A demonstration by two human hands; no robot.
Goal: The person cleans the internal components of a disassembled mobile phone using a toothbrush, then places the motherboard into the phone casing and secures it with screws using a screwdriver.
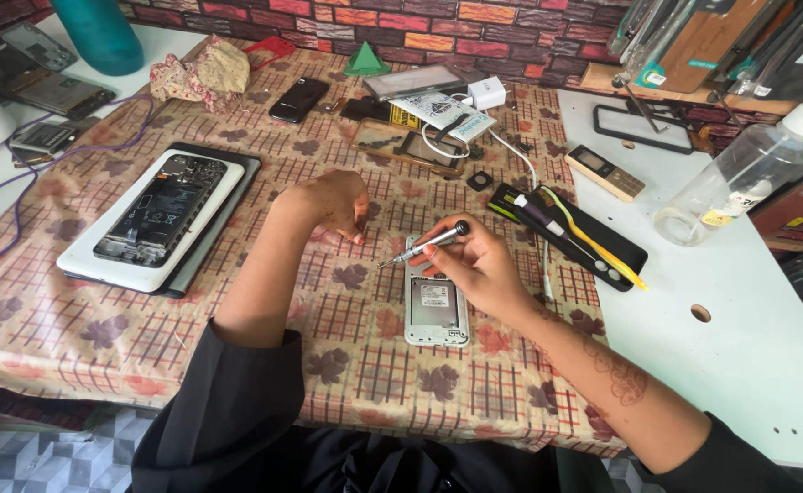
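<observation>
Right hand (474, 265) grips thin silver metal screwdriver (422, 245) w/ tip beside small white opened phone (436, 306); left hand (333, 203) loosely curled, empty.

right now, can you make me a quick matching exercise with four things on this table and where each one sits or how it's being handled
Things:
1. screwdriver
2. opened silver phone
3. spray bottle
4. opened black phone

Places or states:
A. lying on a white pad at the left
B. held in the right hand, tip pointing left
C. lying on its side on the white surface at the right
D. flat on the patterned cloth, under the right hand

Pairs: 1-B, 2-D, 3-C, 4-A
</observation>
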